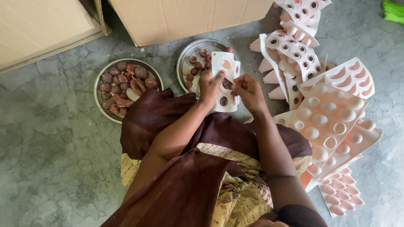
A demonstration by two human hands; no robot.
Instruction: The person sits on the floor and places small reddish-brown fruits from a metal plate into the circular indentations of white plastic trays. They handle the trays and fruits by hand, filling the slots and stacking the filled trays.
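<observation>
Both hands hold a pale pink flexible mould (224,69) with several cavities, raised over the floor in front of my lap. My left hand (210,87) grips its left edge. My right hand (247,91) pinches its right side at a cavity with a dark brown piece in it. Just behind the mould sits a round metal plate (188,54) with several small dark red-brown pieces. Further left, a second metal plate (99,83) carries several larger brown moulded pieces of mixed shapes.
A heap of pale pink moulds (326,117) lies on the floor at the right, some with dome cavities, some with oval ones. Cardboard boxes (176,19) stand along the top edge. The floor is grey concrete (54,147). Something green (393,10) shows at the top right.
</observation>
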